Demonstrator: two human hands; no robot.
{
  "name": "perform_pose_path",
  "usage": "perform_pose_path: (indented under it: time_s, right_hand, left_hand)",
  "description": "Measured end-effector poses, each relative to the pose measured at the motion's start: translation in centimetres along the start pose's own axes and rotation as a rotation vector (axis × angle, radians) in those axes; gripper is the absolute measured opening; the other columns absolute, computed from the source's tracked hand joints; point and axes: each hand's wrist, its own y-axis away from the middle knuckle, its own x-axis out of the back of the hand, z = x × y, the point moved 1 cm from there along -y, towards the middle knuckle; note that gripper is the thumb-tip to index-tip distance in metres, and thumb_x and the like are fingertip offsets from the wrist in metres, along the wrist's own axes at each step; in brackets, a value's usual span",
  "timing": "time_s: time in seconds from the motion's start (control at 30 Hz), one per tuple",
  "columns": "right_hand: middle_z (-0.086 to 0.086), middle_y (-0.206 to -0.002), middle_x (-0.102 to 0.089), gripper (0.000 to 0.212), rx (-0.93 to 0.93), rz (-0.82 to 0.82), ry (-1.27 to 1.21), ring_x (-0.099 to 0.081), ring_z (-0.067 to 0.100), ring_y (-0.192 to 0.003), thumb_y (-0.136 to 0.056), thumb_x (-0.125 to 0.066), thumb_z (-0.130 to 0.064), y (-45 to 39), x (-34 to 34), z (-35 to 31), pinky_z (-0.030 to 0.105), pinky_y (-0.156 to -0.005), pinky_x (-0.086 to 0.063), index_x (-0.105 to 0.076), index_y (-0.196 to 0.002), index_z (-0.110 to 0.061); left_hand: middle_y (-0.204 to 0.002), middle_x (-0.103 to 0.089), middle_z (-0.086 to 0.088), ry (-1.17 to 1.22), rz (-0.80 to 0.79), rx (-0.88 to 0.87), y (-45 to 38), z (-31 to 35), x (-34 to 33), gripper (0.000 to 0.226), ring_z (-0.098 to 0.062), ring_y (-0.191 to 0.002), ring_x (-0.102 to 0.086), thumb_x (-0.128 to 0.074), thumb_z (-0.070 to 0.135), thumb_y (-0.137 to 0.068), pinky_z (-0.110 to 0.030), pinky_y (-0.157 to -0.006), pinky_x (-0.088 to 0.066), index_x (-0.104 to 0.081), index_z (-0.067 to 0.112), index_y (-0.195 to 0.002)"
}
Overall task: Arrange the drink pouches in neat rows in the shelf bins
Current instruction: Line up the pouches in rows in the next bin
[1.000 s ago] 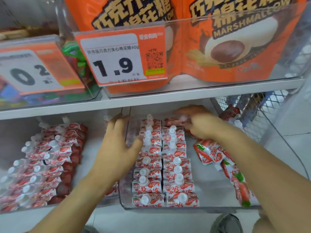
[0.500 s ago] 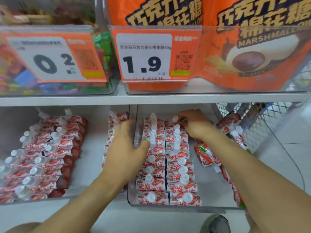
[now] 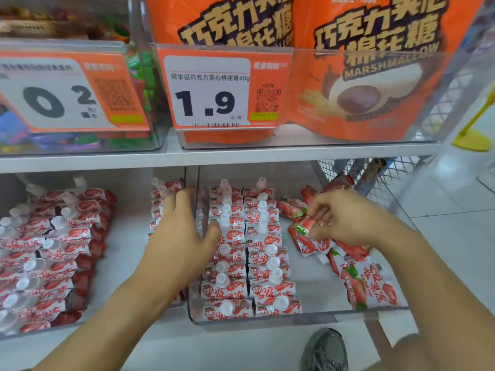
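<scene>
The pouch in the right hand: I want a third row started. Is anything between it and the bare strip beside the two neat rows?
Nothing visible. The right hand pinches the pouch just above the bare strip; loose pouches lie farther right.

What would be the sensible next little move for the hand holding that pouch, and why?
Probably the right hand should lift the pouch it pinches and lay it beside the two neat rows, starting a third. The right part of the clear bin holds only a loose heap of pouches, with bare floor next to the rows. The left hand rests at the divider.
</scene>
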Motion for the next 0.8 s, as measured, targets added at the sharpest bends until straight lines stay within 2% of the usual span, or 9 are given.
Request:
perform_pose_path:
  time_s: [0.07, 0.17, 0.27, 0.33, 0.4, 0.57, 0.7, 0.77, 0.8]
  right_hand:
    - [-0.013, -0.08, -0.066, 0.028, -0.036, 0.001, 0.098, -0.061, 0.002, -0.076, -0.069, -0.089, -0.037, 2.0, 0.8, 0.4, 0.022, -0.071, -0.05, -0.066, -0.081, -0.027]
    - [-0.01, -0.072, -0.062, 0.035, -0.096, -0.018, 0.194, -0.059, 0.007, -0.07, -0.063, -0.09, -0.042, 4.5, 1.0, 1.0, 0.03, -0.069, -0.053, -0.06, -0.072, -0.025]
    - [-0.005, -0.087, -0.059, 0.05, -0.12, -0.168, 0.332, -0.06, 0.016, -0.081, -0.052, -0.087, -0.051, 6.5, -0.6, 2.2, 0.036, -0.074, -0.054, -0.06, -0.086, -0.025]
    - [-0.001, -0.105, -0.054, 0.052, -0.1, -0.2, 0.389, -0.057, 0.02, -0.094, -0.058, -0.084, -0.046, 7.1, -1.7, 3.1, 0.035, -0.081, -0.053, -0.061, -0.1, -0.026]
    - [0.004, -0.12, -0.048, 0.052, -0.085, -0.179, 0.38, -0.054, 0.024, -0.107, -0.067, -0.081, -0.039, 7.4, -2.5, 4.0, 0.037, -0.088, -0.053, -0.061, -0.114, -0.027]
    - [0.005, -0.113, -0.06, 0.041, -0.034, -0.102, 0.341, -0.063, 0.026, -0.097, -0.074, -0.077, -0.023, 7.3, -3.1, 5.0, 0.036, -0.081, -0.055, -0.063, -0.113, -0.022]
    - [-0.014, -0.106, -0.058, 0.055, 0.083, -0.001, 0.102, -0.056, 0.012, -0.102, -0.063, -0.089, -0.027, 7.8, -1.4, 5.6, 0.025, -0.077, -0.044, -0.06, -0.109, -0.037]
    - [-0.018, -0.101, -0.064, 0.063, 0.137, 0.053, -0.206, -0.061, 0.004, -0.095, -0.055, -0.096, -0.03, 8.4, -0.5, 5.6, 0.025, -0.079, -0.051, -0.061, -0.107, -0.039]
    - [-0.015, -0.099, -0.067, 0.066, 0.172, 0.051, -0.389, -0.065, 0.003, -0.092, -0.054, -0.098, -0.025, 8.5, -0.3, 5.5, 0.026, -0.078, -0.055, -0.062, -0.108, -0.037]
  left_hand:
    - [-0.126, -0.038, -0.005, -0.115, 0.081, -0.112, 0.2, 0.5, 0.2, 0.049, -0.023, -0.105, -0.047, -0.066, 0.023, -0.082, -0.032, -0.086, -0.042, -0.046, 0.014, -0.125]
    - [-0.122, -0.052, -0.002, -0.11, 0.132, -0.344, 1.1, 2.6, 0.4, 0.031, -0.017, -0.109, -0.053, -0.066, 0.02, -0.083, -0.028, -0.091, -0.045, -0.06, 0.015, -0.113]
    - [-0.096, -0.066, 0.017, 0.081, -0.124, -0.472, 2.6, 5.7, -0.8, 0.013, 0.0, -0.091, -0.061, -0.061, 0.029, -0.086, -0.017, -0.082, -0.047, -0.068, 0.027, -0.096]
    - [-0.089, -0.063, 0.025, 0.119, -0.343, -0.534, 3.4, 7.5, -2.7, 0.014, 0.004, -0.088, -0.059, -0.062, 0.035, -0.086, -0.01, -0.077, -0.044, -0.068, 0.029, -0.097]
    - [-0.088, -0.056, 0.03, 0.041, -0.452, -0.619, 3.6, 8.9, -5.0, 0.018, 0.008, -0.089, -0.055, -0.063, 0.037, -0.087, -0.003, -0.077, -0.037, -0.067, 0.029, -0.104]
    - [-0.097, -0.067, 0.013, -0.038, -0.53, -0.599, 3.0, 11.2, -9.3, 0.024, -0.002, -0.083, -0.061, -0.064, 0.04, -0.086, -0.027, -0.078, -0.051, -0.065, 0.027, -0.106]
    - [-0.11, -0.061, 0.014, -0.009, -0.517, -0.506, 2.3, 11.6, -10.5, 0.052, -0.002, -0.096, -0.058, -0.072, 0.05, -0.078, -0.018, -0.081, -0.046, -0.055, 0.027, -0.121]
    - [-0.115, -0.059, 0.016, 0.055, -0.543, -0.481, 1.8, 11.7, -10.4, 0.069, 0.0, -0.101, -0.055, -0.075, 0.058, -0.071, -0.019, -0.085, -0.045, -0.047, 0.031, -0.129]
    - [-0.105, -0.062, 0.015, 0.092, -0.568, -0.45, 1.7, 11.8, -10.2, 0.069, -0.001, -0.091, -0.057, -0.076, 0.058, -0.069, -0.022, -0.079, -0.049, -0.048, 0.033, -0.127]
